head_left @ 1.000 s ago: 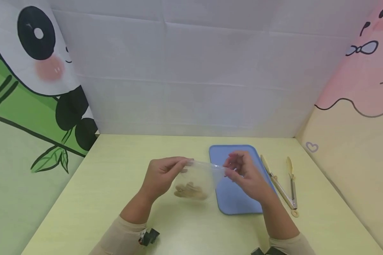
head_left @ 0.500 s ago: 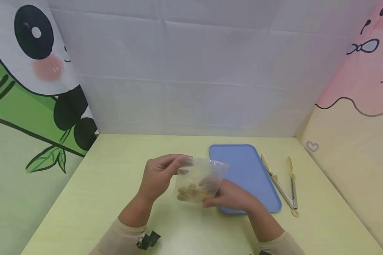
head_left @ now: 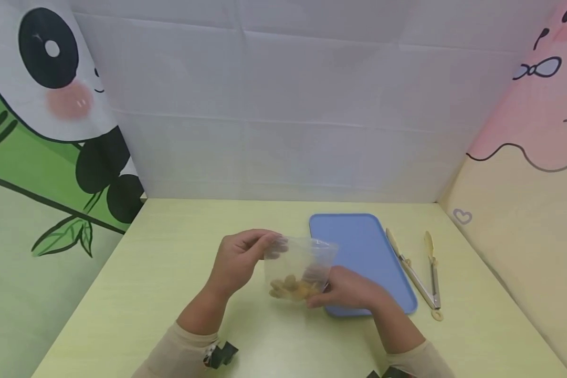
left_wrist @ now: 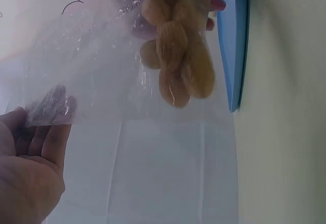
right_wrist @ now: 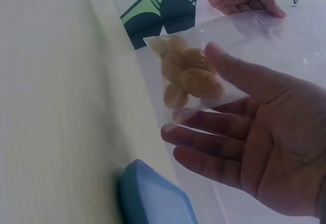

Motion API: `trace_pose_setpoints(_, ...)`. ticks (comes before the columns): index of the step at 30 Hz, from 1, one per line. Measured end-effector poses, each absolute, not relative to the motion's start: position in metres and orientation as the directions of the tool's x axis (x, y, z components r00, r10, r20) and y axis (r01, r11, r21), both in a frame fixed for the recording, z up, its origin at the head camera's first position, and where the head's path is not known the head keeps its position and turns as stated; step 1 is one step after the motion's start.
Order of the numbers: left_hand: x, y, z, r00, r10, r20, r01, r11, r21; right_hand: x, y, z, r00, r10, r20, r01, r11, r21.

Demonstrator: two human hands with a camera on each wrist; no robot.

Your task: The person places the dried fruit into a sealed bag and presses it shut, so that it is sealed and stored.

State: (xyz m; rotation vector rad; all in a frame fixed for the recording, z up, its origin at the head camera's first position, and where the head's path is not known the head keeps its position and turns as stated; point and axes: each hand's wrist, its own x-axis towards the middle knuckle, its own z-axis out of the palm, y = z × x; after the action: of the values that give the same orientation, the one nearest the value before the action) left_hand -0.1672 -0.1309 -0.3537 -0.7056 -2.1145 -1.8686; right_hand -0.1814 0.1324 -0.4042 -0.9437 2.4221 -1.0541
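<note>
A clear plastic bag hangs between both hands above the table. Tan nuts that look like peanuts in their shells lie bunched at its bottom. My left hand pinches the upper left corner between thumb and fingers. Down at the lower right, my right hand holds the bag by the nuts. In the right wrist view its thumb lies on the near side of the film and the fingers spread behind and below. Whether the top of the bag is sealed I cannot tell.
A blue tray lies on the pale yellow table, partly behind the right hand. To its right are metal tongs with yellowish tips, spread apart. A white panel stands at the back, with cartoon-printed panels at both sides.
My right hand has let go of the bag's upper right corner and moved down to hold the lower right by the nuts. The left hand has kept its pinch, nearly still.
</note>
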Motion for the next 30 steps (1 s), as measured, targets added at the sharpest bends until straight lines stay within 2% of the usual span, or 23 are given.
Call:
trace_pose_setpoints(3, -0.168, -0.129, -0.355, -0.868, 0.210, 0.449, 0.468, 0.050, 0.882, -0.179, 0.141, -0.393, -0.778, -0.628, 0.025, -0.431, 0.504, -0.748)
trace_pose_setpoints(6, -0.169, -0.127, -0.356, -0.880, 0.221, 0.421, 0.439, 0.041, 0.897, -0.175, 0.148, -0.377, -0.812, -0.548, 0.199, -0.490, 0.456, -0.743)
trace_pose_setpoints(10, -0.169, -0.127, -0.356, -0.890, 0.238, 0.389, 0.416, 0.072, 0.907, -0.171, 0.153, -0.361, -0.766, -0.475, 0.433, -0.632, 0.434, -0.642)
trace_pose_setpoints(12, -0.168, -0.128, -0.356, -0.890, 0.251, 0.381, 0.417, 0.110, 0.902, -0.170, 0.155, -0.356, -0.741, -0.458, 0.491, -0.670, 0.453, -0.588)
trace_pose_setpoints(17, -0.167, -0.133, -0.355, -0.891, 0.293, 0.347, 0.413, 0.205, 0.887, -0.170, 0.157, -0.356, -0.725, -0.447, 0.524, -0.689, 0.475, -0.547)
trace_pose_setpoints(22, -0.168, -0.139, -0.354, -0.872, 0.389, 0.297, 0.404, 0.228, 0.886, -0.171, 0.157, -0.359, -0.709, -0.475, 0.520, -0.705, 0.464, -0.536)
trace_pose_setpoints(30, -0.167, -0.144, -0.348, -0.833, 0.503, 0.229, 0.441, 0.355, 0.825, -0.172, 0.156, -0.358, -0.642, -0.551, 0.533, -0.765, 0.424, -0.484)
